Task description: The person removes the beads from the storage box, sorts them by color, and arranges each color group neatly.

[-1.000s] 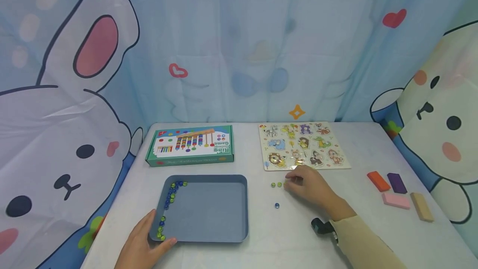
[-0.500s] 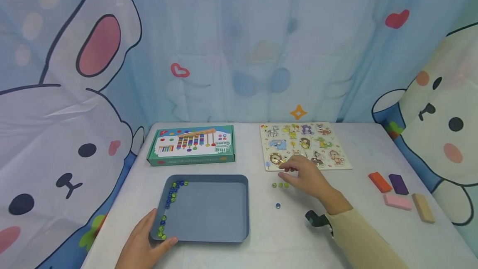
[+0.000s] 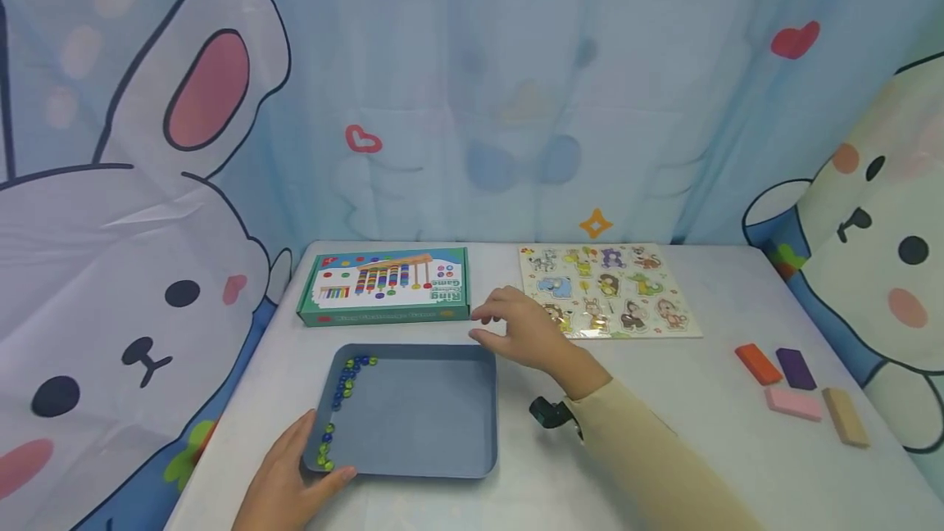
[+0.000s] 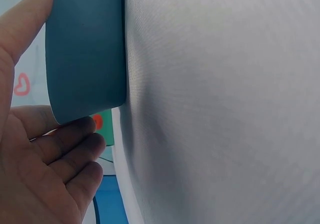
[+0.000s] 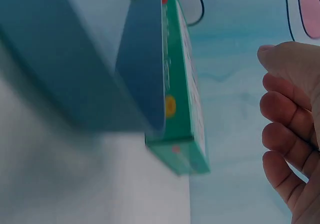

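Note:
My left hand (image 3: 283,474) holds the near left corner of a blue-grey tray (image 3: 420,471). Its thumb lies at the near rim, and its fingers bend against the side in the left wrist view. Inside the tray, a broken line of green and blue marbles (image 3: 343,383) follows the left wall and turns along the far wall. Over the tray's far right corner hovers my right hand (image 3: 527,334), fingers loosely bent, with nothing visible between thumb and fingers in the right wrist view. The right hand and forearm cover the spot where loose marbles lay on the table.
A green ring game box (image 3: 383,289) lies behind the tray. To its right is a wooden animal puzzle board (image 3: 608,289). Orange (image 3: 758,364), purple (image 3: 796,369), pink (image 3: 792,404) and tan (image 3: 846,417) blocks lie at the right. A patterned curtain (image 3: 457,88) hangs behind the table.
My right hand has lifted away from the three green marbles beside the tray and moved left to the tray's far right corner. The left hand stays on the tray; the view has shifted slightly.

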Demonstrator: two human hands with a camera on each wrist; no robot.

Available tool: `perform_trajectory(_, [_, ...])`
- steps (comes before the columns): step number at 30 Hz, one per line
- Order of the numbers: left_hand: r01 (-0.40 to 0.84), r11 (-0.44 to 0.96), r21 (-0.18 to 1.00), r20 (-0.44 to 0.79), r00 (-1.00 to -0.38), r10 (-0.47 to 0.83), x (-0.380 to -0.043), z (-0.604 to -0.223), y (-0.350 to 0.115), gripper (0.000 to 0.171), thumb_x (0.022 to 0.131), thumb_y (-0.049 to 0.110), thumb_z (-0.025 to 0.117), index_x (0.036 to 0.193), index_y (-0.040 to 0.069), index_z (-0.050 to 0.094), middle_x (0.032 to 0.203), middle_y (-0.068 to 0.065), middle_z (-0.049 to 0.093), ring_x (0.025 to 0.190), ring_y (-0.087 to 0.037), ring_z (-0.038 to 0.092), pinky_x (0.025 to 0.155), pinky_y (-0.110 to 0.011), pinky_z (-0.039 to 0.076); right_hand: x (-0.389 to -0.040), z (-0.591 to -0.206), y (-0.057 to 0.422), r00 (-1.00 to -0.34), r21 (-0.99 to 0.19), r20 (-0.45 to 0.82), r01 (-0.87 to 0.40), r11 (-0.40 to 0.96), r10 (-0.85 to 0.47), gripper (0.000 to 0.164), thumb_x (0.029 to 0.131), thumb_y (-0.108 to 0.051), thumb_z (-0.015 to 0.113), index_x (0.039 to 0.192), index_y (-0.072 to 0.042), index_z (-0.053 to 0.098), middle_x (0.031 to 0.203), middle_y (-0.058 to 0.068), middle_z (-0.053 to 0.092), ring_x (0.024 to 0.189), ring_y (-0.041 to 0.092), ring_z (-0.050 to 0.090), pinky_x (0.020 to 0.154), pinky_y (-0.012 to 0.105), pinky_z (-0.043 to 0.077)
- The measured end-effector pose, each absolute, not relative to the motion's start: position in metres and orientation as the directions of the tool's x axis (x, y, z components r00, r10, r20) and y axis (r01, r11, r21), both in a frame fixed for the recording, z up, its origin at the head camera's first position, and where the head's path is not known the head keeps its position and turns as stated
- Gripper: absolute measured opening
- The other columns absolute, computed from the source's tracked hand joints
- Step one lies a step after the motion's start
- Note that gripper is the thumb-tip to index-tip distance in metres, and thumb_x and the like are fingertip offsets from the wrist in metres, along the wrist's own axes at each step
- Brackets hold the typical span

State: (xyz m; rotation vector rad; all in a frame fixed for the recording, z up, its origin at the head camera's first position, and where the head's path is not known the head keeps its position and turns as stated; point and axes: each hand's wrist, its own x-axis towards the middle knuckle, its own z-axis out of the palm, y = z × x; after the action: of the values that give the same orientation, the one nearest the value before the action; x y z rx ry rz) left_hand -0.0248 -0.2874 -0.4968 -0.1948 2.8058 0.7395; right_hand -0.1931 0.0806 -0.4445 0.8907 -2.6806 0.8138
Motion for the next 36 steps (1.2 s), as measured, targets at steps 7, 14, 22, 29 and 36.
perform_trajectory(7, [-0.185, 0.860, 0.475, -0.245, -0.967, -0.072, -0.024, -0.496, -0.284, 0.130, 0.075, 0.082, 0.073, 0.163, -0.004, 0.028, 0.162, -0.032, 0.038, 0.148, -0.054, 0.039, 0.117, -0.070, 0.040, -0.194, -0.447, 0.028, -0.744, -0.407, 0.326, -0.667, 0.624, -0.583, 0.024, 0.093, -0.037, 0.080, 0.110, -0.020, 0.081, 0.099, -0.008, 0.073, 0.100, 0.009, 0.061, 0.082, 0.028, 0.058])
perform_trajectory(14, [-0.176, 0.864, 0.472, -0.233, -0.970, -0.071, -0.024, -0.498, -0.286, 0.130, 0.075, 0.084, 0.071, 0.163, -0.003, 0.029, 0.162, -0.031, 0.038, 0.148, -0.054, 0.039, 0.116, -0.070, 0.041, -0.190, -0.457, -0.019, -0.693, -0.331, 0.296, -0.720, 0.610, -0.657, 0.023, 0.095, -0.039, 0.078, 0.110, -0.022, 0.082, 0.098, -0.011, 0.071, 0.093, 0.006, 0.060, 0.079, 0.022, 0.055])
perform_trajectory(22, [-0.162, 0.867, 0.472, -0.214, -0.975, -0.066, -0.025, -0.498, -0.288, 0.131, 0.075, 0.085, 0.070, 0.162, -0.003, 0.029, 0.162, -0.031, 0.039, 0.147, -0.053, 0.041, 0.114, -0.070, 0.043, -0.182, -0.467, -0.067, -0.663, -0.308, 0.264, -0.746, 0.590, -0.701, 0.024, 0.093, -0.038, 0.080, 0.111, -0.021, 0.082, 0.097, -0.010, 0.072, 0.090, 0.004, 0.059, 0.075, 0.016, 0.052])
perform_trajectory(29, [-0.158, 0.858, 0.489, -0.208, -0.976, -0.061, -0.024, -0.496, -0.288, 0.129, 0.077, 0.083, 0.070, 0.163, -0.002, 0.029, 0.163, -0.030, 0.038, 0.147, -0.053, 0.041, 0.114, -0.070, 0.043, -0.176, -0.477, -0.097, -0.646, -0.304, 0.218, -0.758, 0.578, -0.732, 0.023, 0.094, -0.039, 0.079, 0.110, -0.023, 0.082, 0.095, -0.013, 0.069, 0.088, 0.001, 0.056, 0.071, 0.010, 0.047])
perform_trajectory(36, [-0.159, 0.858, 0.488, -0.220, -0.974, -0.056, -0.023, -0.496, -0.286, 0.129, 0.077, 0.083, 0.071, 0.163, -0.003, 0.029, 0.163, -0.030, 0.037, 0.149, -0.053, 0.039, 0.115, -0.070, 0.041, -0.170, -0.489, -0.112, -0.639, -0.291, 0.177, -0.761, 0.580, -0.749, 0.024, 0.093, -0.042, 0.079, 0.111, -0.026, 0.082, 0.096, -0.014, 0.069, 0.086, 0.000, 0.053, 0.072, 0.011, 0.046])
